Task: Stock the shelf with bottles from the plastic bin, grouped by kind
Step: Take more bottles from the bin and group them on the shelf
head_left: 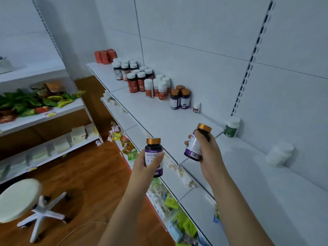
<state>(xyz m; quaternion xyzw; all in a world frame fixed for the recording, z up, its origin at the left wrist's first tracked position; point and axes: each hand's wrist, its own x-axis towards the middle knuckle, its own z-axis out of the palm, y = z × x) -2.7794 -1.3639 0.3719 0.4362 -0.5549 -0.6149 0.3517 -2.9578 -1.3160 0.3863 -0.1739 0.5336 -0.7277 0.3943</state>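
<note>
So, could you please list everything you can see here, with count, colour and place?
Purple-labelled dark bottles with gold caps: two held, one in the left hand, one in the right hand; three standing on the white metal shelf at.
White-capped bottles with red-orange labels: a large cluster, count unclear, further left on the shelf.
Orange-red boxes: about three, far end of the shelf.
Small white bottle with a dark red label: one, against the back wall.
Green-labelled white-capped bottle: one, against the wall.
Plain white bottle: one, lying against the wall.
White round stool: one, on the wooden floor.
Left hand: fingers round its bottle.
Right hand: fingers round its bottle.
</note>
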